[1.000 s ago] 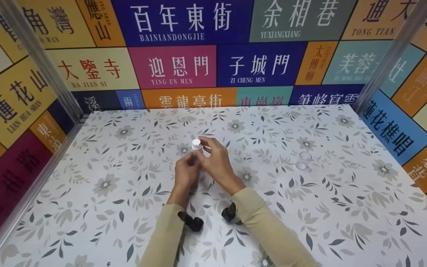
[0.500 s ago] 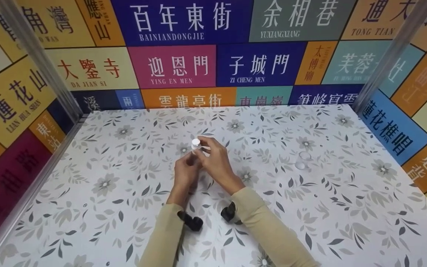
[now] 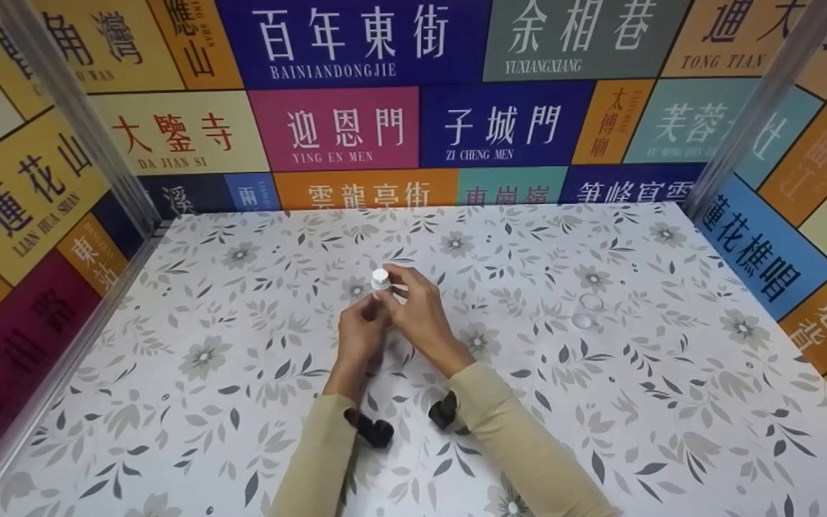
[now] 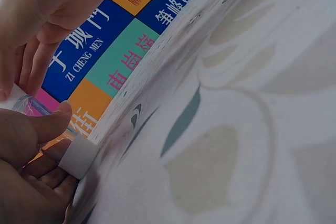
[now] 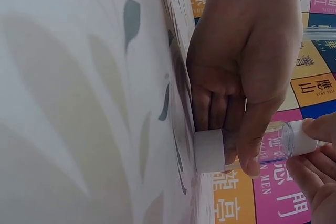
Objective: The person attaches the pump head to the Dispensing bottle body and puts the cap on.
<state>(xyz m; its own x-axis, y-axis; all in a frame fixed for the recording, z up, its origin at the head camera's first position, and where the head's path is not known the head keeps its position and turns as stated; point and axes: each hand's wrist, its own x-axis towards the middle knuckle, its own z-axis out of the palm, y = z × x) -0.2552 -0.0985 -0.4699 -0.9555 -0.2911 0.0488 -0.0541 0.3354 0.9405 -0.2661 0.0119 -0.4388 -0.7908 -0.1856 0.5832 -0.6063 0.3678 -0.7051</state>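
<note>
A small clear bottle [image 5: 273,139] stands upright on the floral-patterned table, with a white cap [image 3: 380,276] on top and a white base [image 5: 209,151] touching the cloth. My left hand [image 3: 362,329] grips the lower part of its body, as the right wrist view shows from the side. My right hand [image 3: 421,305] pinches the cap between thumb and fingers, seen also in the left wrist view, where the base [image 4: 79,156] shows below the left fingers. The hands hide most of the bottle in the head view.
A small clear, see-through container [image 3: 588,313] is on the table to the right of the hands. Printed sign panels [image 3: 349,129] with large characters wall off the back and both sides. Dark wrist devices [image 3: 370,429] sit at both cuffs.
</note>
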